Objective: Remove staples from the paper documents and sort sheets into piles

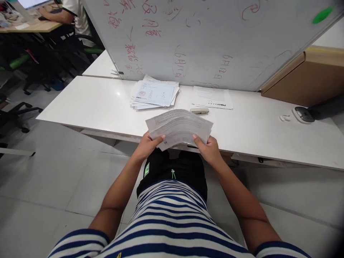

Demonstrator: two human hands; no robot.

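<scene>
From where I stand, leftmost at the work is the person's left hand [147,145], pinching the near left corner of some paper sheets [180,123], thumb on top and fingers tucked mostly out of sight below. Beyond it, toward the far side of the white table [91,96], lies an uneven stack of papers [156,94], its edges fanned out. The held sheets hang in the air over the table's near edge, between the two hands, bowed up in the middle and not squared to each other. I judge them light and limp: that arch suggests they bend readily, and the faces probably slide over one another under a loose grip. They should crease or tear if pulled hard, so the side edges, thumb above and fingers beneath, look the best place to hold. Just past them sits a pale, narrow object [199,111], perhaps a stapler. The right hand [210,149] pinches the near right corner likewise, thumb uppermost. Farther off on the right, a few printed pages [212,98] lie flat near the whiteboard [204,46].
</scene>
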